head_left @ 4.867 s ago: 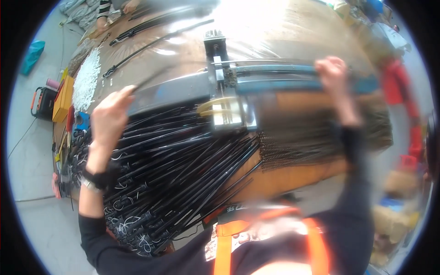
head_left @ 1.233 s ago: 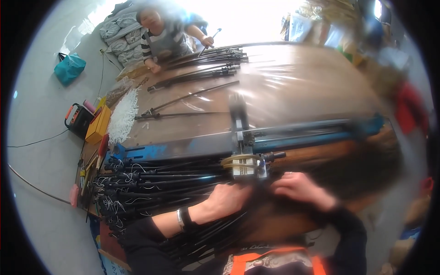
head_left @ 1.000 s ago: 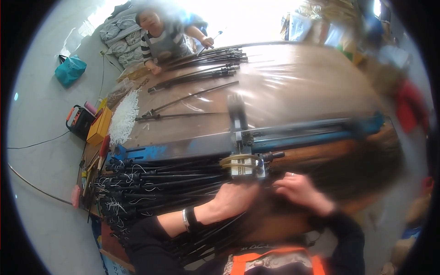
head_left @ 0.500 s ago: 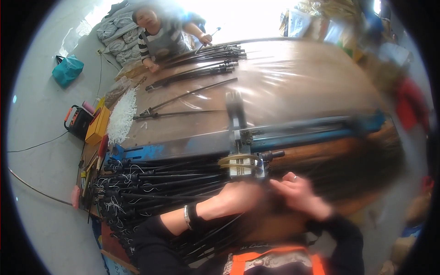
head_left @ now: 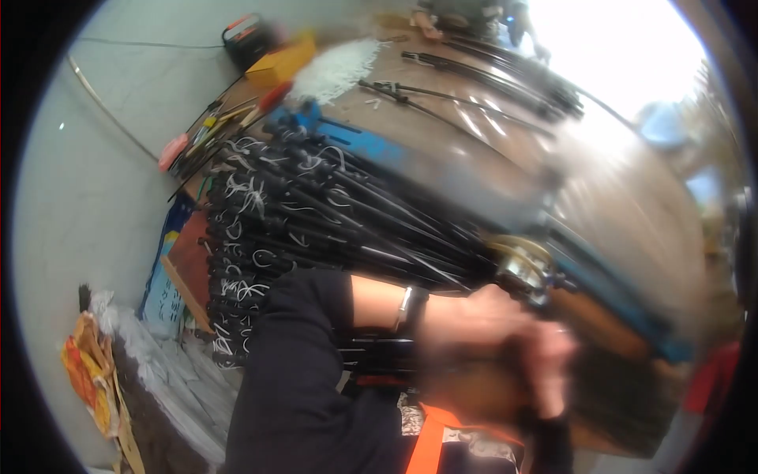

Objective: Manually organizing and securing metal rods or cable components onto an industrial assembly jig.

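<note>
My left hand (head_left: pixel 480 314), blurred by motion, is just below a small metal fixture (head_left: pixel 523 272) with a tan band looped round it. My right hand (head_left: pixel 549 355) is close beside the left, also smeared. Neither hand's fingers can be made out, and whether anything is between them is hidden. To the left of the fixture lies a thick stack of long black rods (head_left: pixel 371 225), slim and umbrella-frame-like, with white cord loops at their far-left ends. A blue metal rail (head_left: pixel 612 284) runs along the table past the fixture.
A heap of small white pieces (head_left: pixel 339 71) lies by a yellow box (head_left: pixel 282 61) at the back left. More black rods (head_left: pixel 482 83) lie across the table (head_left: pixel 450 154), near a co-worker's hand (head_left: pixel 428 28). Grey plastic sheeting (head_left: pixel 170 379) is on the floor at left.
The view has swung, so table and rods now slant down to the right. Both my hands stay below the fixture, now closer together and more blurred.
</note>
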### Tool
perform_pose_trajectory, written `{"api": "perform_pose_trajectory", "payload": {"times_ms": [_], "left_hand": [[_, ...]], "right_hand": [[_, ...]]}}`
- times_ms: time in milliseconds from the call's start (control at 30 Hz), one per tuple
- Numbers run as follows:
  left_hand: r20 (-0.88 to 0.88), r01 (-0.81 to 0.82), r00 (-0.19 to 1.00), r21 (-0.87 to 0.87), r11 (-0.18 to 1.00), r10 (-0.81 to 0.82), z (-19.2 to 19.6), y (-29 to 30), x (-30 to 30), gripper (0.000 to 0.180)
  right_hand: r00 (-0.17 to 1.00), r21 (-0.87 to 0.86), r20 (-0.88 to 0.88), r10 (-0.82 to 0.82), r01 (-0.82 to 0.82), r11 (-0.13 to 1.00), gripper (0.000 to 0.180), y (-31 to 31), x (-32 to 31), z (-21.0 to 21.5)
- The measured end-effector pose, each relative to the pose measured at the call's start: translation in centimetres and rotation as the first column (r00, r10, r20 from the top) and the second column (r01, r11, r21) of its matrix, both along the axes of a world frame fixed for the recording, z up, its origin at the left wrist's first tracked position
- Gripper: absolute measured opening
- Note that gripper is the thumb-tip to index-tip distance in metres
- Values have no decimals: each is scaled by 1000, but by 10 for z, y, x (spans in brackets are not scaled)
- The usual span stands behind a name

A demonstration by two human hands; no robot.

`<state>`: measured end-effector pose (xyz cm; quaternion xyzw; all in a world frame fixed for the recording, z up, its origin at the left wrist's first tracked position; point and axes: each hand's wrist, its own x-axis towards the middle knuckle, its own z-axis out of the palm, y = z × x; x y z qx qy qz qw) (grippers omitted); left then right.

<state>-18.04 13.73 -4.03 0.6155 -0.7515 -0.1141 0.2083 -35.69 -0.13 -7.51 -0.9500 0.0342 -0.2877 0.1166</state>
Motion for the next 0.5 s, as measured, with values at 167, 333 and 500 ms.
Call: {"api": "perform_pose_trajectory", "payload": {"times_ms": [167, 333, 500], "left_hand": [[61, -97, 993, -75, 992, 102, 1, 23, 9, 19], [267, -107, 957, -55, 993, 118, 10, 20, 2, 22], [242, -138, 960, -42, 990, 144, 22, 24, 17, 18]], "right_hand": [[999, -32, 20, 31, -31, 999, 14, 2, 6, 8], [997, -8, 71, -1, 2, 1000, 16, 4, 2, 9], [998, 108, 58, 7, -13, 994, 17, 7, 22, 26]]}}
